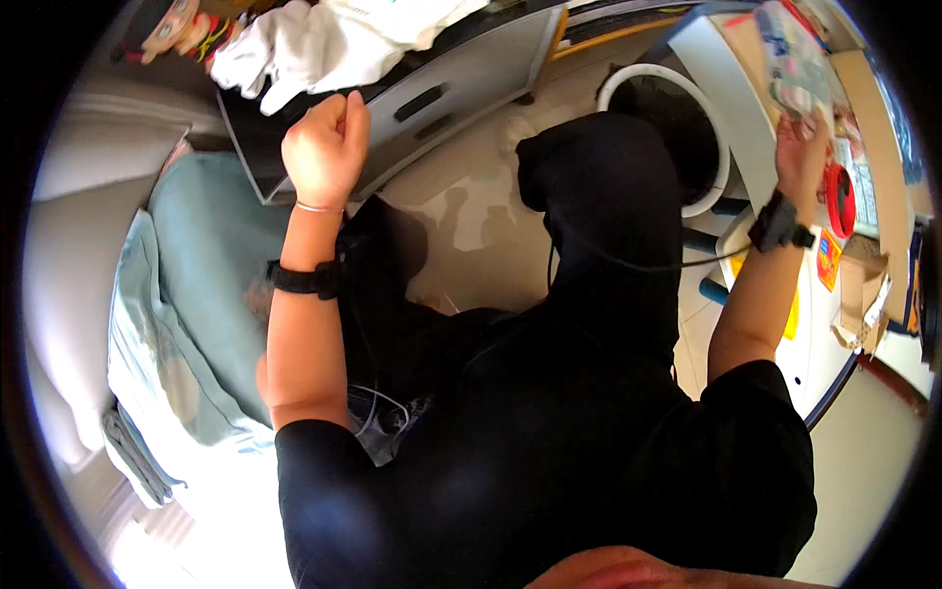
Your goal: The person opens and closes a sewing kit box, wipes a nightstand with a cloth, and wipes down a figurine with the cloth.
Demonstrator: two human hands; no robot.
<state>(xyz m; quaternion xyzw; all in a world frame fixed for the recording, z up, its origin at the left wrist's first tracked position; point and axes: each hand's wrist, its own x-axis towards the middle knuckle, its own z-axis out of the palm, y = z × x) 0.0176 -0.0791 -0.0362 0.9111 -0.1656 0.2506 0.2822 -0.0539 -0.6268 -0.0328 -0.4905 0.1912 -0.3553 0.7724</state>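
My left hand point(324, 151) is raised in a loose fist in front of the low cabinet, and nothing shows in it. A thin bracelet and a black strap circle that forearm. On the other side, my right hand point(801, 151) grips the lower end of a clear plastic package point(795, 66) with coloured contents, blurred in places. It is held over an open cardboard box point(876, 96). Just below that hand is a red round rim or lid point(840, 200). A black device point(780, 224) is strapped to my right wrist, with a cable running from it.
A dark-lined bin with a white rim point(725, 154) stands beside my knee. White cloth point(324, 48) and a doll point(180, 29) lie on the low cabinet point(471, 96). At left is a seat with a blue-green cover point(221, 221). A small opened carton point(862, 294) sits on the white table point(817, 361).
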